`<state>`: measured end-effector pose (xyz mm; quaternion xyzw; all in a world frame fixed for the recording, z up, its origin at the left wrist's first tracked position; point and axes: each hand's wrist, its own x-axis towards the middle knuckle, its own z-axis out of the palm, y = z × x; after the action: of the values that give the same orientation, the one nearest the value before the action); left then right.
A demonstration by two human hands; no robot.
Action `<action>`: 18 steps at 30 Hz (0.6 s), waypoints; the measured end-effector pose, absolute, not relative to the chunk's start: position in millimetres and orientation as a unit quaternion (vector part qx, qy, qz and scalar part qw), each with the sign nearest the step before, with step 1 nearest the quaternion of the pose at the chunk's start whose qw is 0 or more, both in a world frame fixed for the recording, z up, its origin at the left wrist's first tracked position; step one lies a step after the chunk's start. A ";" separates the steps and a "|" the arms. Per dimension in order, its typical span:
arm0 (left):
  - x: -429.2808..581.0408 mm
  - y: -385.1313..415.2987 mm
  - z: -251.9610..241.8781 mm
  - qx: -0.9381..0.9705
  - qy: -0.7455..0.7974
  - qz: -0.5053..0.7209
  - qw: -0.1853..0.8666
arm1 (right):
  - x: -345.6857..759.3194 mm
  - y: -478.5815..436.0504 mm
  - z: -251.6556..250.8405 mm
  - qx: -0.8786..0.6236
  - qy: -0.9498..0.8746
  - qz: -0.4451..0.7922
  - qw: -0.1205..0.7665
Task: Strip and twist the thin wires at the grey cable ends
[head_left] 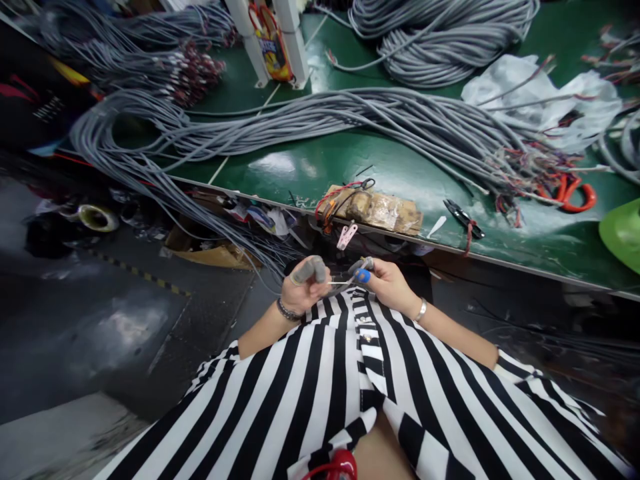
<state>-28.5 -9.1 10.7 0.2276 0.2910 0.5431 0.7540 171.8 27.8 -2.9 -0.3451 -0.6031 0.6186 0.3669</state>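
In front of my striped shirt, a thin white wire (340, 283) runs level between my two hands. My left hand (304, 285), with grey coverings on some fingertips, is closed with its fingers curled at the wire's left end. Fingers of my right hand (387, 283) are pinched together at its other end; they wear grey and blue fingertip covers. A short greyish piece shows along the right fingertips, too small to make out fully. Just beyond the hands, a pink clothes peg (347, 236) hangs at the bench edge.
A long bundle of grey cables (320, 117) lies across the green bench (280, 163) and droops off its left side. Near the front edge are a taped cardboard block (385, 212), cutters (463, 219) and orange-handled scissors (575, 195). More cable coils (440, 47) lie behind.
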 end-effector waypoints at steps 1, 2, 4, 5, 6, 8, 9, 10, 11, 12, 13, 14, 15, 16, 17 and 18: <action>-37.7 -9.2 9.7 0.228 0.286 0.563 0.741 | 171.1 27.6 -1.3 -0.340 -0.609 0.620 0.359; -47.2 -8.6 8.4 0.223 0.284 0.592 0.721 | 170.5 27.5 0.3 -0.337 -0.614 0.619 0.355; -63.5 -5.9 5.5 0.206 0.296 0.655 0.664 | 169.2 27.9 3.0 -0.334 -0.618 0.616 0.356; -68.5 -4.2 4.2 0.210 0.319 0.670 0.636 | 168.4 28.2 4.1 -0.332 -0.621 0.615 0.355; -70.5 -2.9 2.9 0.231 0.355 0.663 0.618 | 167.6 28.6 5.1 -0.327 -0.626 0.614 0.353; -65.9 -1.5 0.7 0.325 0.430 0.590 0.600 | 165.7 29.7 7.0 -0.311 -0.644 0.608 0.345; -60.4 -1.7 -0.4 0.387 0.448 0.523 0.613 | 165.0 30.3 8.0 -0.304 -0.655 0.602 0.340; -54.0 -2.4 -1.5 0.440 0.444 0.453 0.636 | 164.5 31.0 9.1 -0.298 -0.665 0.596 0.337; -47.7 -3.5 -2.7 0.477 0.425 0.391 0.663 | 164.4 31.8 10.5 -0.291 -0.675 0.590 0.335; -42.4 -4.8 -4.2 0.497 0.400 0.339 0.692 | 164.7 32.7 12.1 -0.282 -0.685 0.583 0.333; -38.4 -6.4 -6.0 0.498 0.378 0.311 0.716 | 165.3 33.6 13.9 -0.271 -0.699 0.572 0.332; -35.9 -8.0 -8.1 0.486 0.364 0.304 0.735 | 166.1 34.4 15.9 -0.256 -0.720 0.553 0.333; -34.8 -9.7 -10.3 0.465 0.356 0.309 0.749 | 166.8 35.1 18.0 -0.240 -0.746 0.525 0.332; -34.7 -11.3 -12.6 0.442 0.352 0.324 0.759 | 167.3 35.6 20.1 -0.224 -0.778 0.486 0.329; -35.2 -12.8 -14.6 0.420 0.347 0.340 0.766 | 167.5 36.2 22.1 -0.211 -0.811 0.440 0.324; -36.0 -14.3 -16.2 0.403 0.340 0.353 0.773 | 167.6 36.8 23.9 -0.203 -0.840 0.390 0.318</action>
<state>-36.0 -14.3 -16.2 0.4025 0.3405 0.3526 0.7731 167.6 36.8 23.9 -0.2029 -0.8398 0.3900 0.3185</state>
